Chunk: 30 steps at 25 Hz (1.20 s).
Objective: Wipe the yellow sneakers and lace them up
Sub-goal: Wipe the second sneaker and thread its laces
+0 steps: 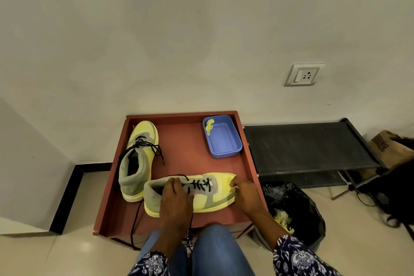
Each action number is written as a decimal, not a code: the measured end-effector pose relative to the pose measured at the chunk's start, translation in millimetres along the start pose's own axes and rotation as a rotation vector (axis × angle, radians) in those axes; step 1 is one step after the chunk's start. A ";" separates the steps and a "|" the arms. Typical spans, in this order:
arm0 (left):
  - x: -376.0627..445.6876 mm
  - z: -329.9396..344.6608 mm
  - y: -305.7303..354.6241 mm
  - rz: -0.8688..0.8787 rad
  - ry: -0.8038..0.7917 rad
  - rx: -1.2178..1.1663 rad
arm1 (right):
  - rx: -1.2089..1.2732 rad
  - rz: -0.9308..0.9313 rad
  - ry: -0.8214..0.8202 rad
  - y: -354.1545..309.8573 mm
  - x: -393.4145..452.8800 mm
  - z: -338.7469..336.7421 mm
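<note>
From the head view we see both yellow sneakers on the red table (224, 215). The near sneaker (201, 192) lies sideways along the front edge, toe toward the right edge, so its eyelets face us for lacing. Our left hand (177, 195) curls over its collar, apparently holding the black lace (197, 184); our right hand (244, 190) rests on the toe, fingers bent, steadying it. The far sneaker (139, 157) waits by the left edge, already laced. A blue tub (224, 139) sits parked at the back right corner.
</note>
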<state>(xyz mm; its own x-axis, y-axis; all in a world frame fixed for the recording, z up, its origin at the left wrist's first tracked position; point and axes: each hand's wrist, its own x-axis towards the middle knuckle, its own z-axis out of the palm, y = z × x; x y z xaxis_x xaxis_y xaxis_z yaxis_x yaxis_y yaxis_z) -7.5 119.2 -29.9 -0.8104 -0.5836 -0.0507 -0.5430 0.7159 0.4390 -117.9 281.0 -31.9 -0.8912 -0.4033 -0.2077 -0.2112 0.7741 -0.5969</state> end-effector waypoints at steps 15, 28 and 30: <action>37.8 -10.5 12.5 -0.396 -0.023 -0.475 | 0.197 0.168 0.146 -3.3 2.9 3.2; 74.1 -59.8 65.6 -0.140 -0.187 -0.009 | 0.265 0.180 0.343 -4.7 -23.0 7.0; 84.9 -63.6 63.2 -0.095 -0.192 0.077 | 0.310 0.165 0.308 -11.0 -23.9 12.0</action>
<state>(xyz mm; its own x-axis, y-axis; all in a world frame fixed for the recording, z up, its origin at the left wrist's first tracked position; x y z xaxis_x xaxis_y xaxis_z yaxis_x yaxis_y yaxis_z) -96.6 90.6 50.6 -0.7779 -0.5714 -0.2614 -0.6280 0.6929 0.3544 -89.4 276.2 -29.6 -0.9905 -0.0871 -0.1068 0.0311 0.6142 -0.7885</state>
